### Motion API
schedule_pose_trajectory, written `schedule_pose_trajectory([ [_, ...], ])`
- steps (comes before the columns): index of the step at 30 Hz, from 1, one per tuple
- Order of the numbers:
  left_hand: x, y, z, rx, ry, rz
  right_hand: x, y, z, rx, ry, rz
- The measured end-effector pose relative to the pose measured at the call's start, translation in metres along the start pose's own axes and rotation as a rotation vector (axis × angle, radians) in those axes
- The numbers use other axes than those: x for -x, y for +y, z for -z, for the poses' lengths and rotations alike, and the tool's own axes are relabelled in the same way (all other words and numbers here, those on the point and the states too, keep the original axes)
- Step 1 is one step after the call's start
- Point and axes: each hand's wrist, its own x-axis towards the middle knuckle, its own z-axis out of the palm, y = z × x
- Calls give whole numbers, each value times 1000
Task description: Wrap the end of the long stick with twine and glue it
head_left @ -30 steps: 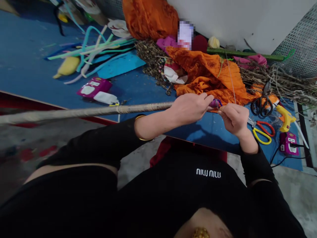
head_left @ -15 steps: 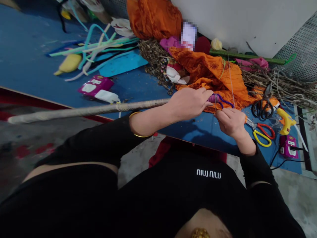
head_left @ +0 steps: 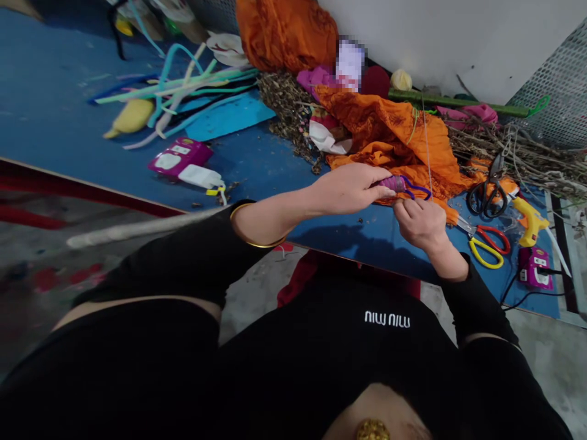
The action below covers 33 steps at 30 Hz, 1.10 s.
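Pole (head_left: 142,230), pale, mid-length hidden behind left forearm (head_left: 275,214); purple-bound tip (head_left: 389,184) with blue loop (head_left: 418,186), above tabletop (head_left: 261,156), gripped by left hand (head_left: 351,188). Right hand (head_left: 422,224): fingers (head_left: 402,209) drawn together, contents indiscernible.

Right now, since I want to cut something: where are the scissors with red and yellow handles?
In the head view, the scissors lie on the blue table toward the right, between the right hand and the yellow glue gun.
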Motion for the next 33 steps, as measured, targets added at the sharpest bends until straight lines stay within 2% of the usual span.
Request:
schedule_pose_trajectory([
  [5, -6, -3, 5, 178, -56, -2, 2, 0, -5, -38, 58, -163],
  [11, -8, 4, 15, 108, -39, 19, 7, 4, -13, -40, 276, -269],
  [13, -7, 7, 16, 74, -24, 2, 6, 5, -15, -128, 301, -307],
  [16, -4, 8, 17, 42, -17, -10, 1, 6, -14, -430, 306, -357],
  [19, -2, 8, 16, 41, -10, -22, -6, 5, -8, -806, 266, -411],
  [23, 0, 7, 13, 25, -2, -40, -13, 3, -1, -1122, 182, -523],
  [29, 5, 4, 6, -47, -62, -83, -14, 13, -1, -1427, -75, -665],
  [33, 8, 6, 0, -141, -95, -125, -14, 23, -5, -1507, -184, -706],
])
